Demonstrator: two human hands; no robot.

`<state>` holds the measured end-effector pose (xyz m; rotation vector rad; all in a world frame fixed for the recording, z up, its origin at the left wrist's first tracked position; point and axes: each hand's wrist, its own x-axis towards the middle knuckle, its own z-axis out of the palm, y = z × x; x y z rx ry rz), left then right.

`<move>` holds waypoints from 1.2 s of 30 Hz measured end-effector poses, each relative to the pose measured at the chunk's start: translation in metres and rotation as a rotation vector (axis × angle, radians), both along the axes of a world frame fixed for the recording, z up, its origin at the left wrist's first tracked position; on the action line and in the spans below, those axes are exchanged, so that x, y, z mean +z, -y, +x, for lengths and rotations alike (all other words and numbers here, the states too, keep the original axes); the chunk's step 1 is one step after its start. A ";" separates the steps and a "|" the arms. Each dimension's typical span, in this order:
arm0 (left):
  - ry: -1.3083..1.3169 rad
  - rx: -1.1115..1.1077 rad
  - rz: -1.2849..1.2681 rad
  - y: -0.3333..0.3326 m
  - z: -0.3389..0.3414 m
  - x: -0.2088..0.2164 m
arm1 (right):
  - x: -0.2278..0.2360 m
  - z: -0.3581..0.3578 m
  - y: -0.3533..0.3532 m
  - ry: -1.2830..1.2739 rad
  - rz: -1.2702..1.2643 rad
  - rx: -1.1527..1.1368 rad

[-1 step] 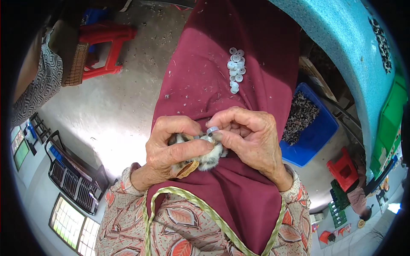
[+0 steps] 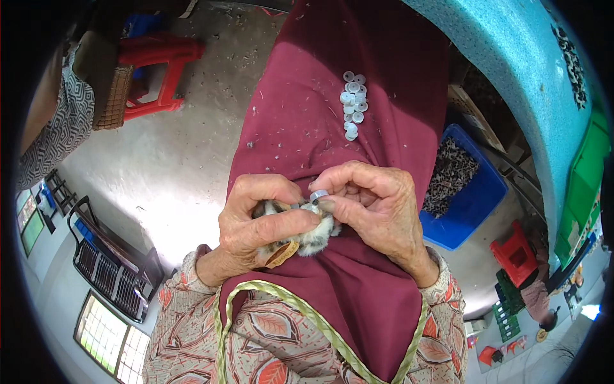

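Note:
My left hand (image 2: 254, 223) is wrapped round a small furry piece (image 2: 314, 242), white with grey and dark patches, that looks like part of a plush toy. A tan tag (image 2: 281, 255) hangs from its lower side. Between thumb and forefinger, my right hand (image 2: 378, 203) pinches a small whitish plastic disc (image 2: 318, 194) at the upper edge of the fur. Whether the disc touches the fur is hard to make out. Both hands rest close together over the maroon cloth (image 2: 294, 121) on my lap, where several similar plastic discs (image 2: 354, 99) lie in a loose cluster farther out.
To the right stands a blue bin (image 2: 483, 205) holding black-and-white pieces, below a turquoise curved surface (image 2: 511, 45). A red stool (image 2: 515, 255) is behind it. At far left are another red stool (image 2: 169, 80) and a person's patterned clothing (image 2: 73, 105); dark chairs (image 2: 112, 269) line the wall.

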<state>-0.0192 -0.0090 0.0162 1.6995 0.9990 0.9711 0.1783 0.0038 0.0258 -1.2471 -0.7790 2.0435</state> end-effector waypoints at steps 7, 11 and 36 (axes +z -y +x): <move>-0.030 0.033 0.041 -0.001 0.003 -0.005 | -0.004 0.000 0.004 0.022 -0.007 -0.029; -0.103 0.029 0.077 -0.003 0.002 -0.003 | -0.002 -0.001 0.003 0.033 -0.079 -0.035; -0.224 0.021 -0.159 -0.016 0.016 0.011 | -0.014 -0.009 0.018 -0.052 0.039 -0.212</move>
